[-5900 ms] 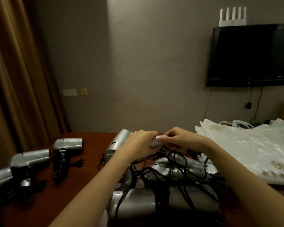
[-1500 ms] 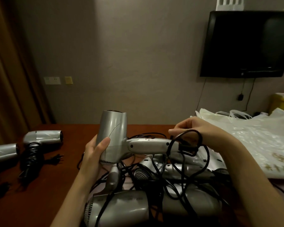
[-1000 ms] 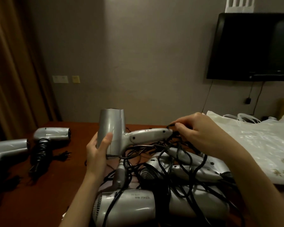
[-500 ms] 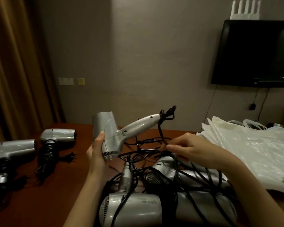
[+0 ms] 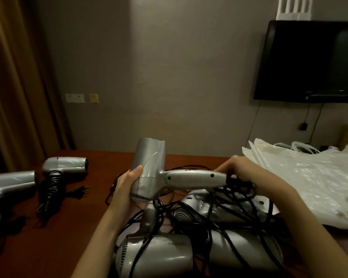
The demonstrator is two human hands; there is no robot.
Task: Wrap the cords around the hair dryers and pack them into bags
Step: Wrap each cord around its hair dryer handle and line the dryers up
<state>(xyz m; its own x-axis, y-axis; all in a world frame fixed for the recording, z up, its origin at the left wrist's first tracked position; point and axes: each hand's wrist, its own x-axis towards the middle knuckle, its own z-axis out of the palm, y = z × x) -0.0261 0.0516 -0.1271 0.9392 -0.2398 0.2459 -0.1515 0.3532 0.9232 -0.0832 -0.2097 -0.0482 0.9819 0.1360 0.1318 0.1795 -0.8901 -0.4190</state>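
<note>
Gripping silver hair dryer [image 5: 149,169] barrel in left hand [image 5: 127,185], right hand [image 5: 241,169] pinching black cord [image 5: 239,183] at handle end

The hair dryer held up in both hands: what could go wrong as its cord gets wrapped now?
The cord at the right hand runs down into the tangled pile, so it may snag or drag other dryers. The left hand grips only the hair dryer barrel, so a hard pull could twist it loose.
</note>
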